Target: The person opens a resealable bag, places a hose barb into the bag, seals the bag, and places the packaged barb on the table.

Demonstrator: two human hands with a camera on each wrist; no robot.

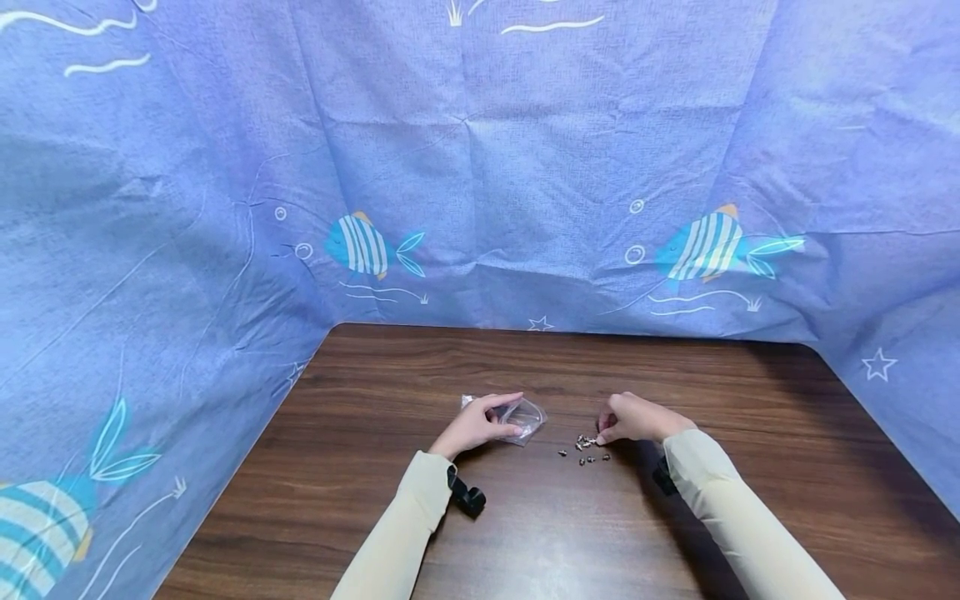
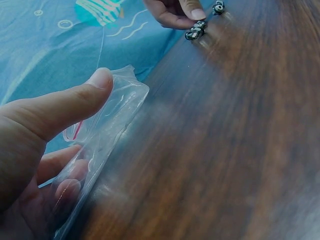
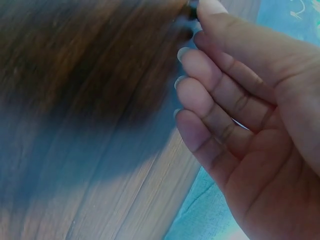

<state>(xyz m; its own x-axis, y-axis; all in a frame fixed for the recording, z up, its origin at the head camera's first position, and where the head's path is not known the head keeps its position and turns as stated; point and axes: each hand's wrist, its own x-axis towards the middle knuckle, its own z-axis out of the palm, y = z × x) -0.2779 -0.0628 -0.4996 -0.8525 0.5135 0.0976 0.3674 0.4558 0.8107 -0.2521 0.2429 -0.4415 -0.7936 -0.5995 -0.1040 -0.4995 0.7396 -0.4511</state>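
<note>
My left hand [image 1: 474,423] holds a clear plastic bag [image 1: 531,418] just above the table, thumb at its upper edge and fingers lower down. In the left wrist view the bag [image 2: 120,107] gapes between thumb and fingers, and a red line [image 2: 77,130] shows on it. To the right, my right hand [image 1: 636,417] reaches down to a small cluster of shiny metal pieces [image 1: 582,443]. Its thumb and forefinger pinch one small piece at the cluster's edge. The other fingers [image 3: 195,97] are bent beside the thumb, and the fingertips partly hide the piece.
Several loose metal pieces [image 1: 591,459] lie scattered nearer to me on the dark wooden table [image 1: 360,500]. A blue fish-patterned cloth [image 1: 540,167] hangs behind the table's far edge and along both sides. Each wrist wears a black camera strap [image 1: 467,495].
</note>
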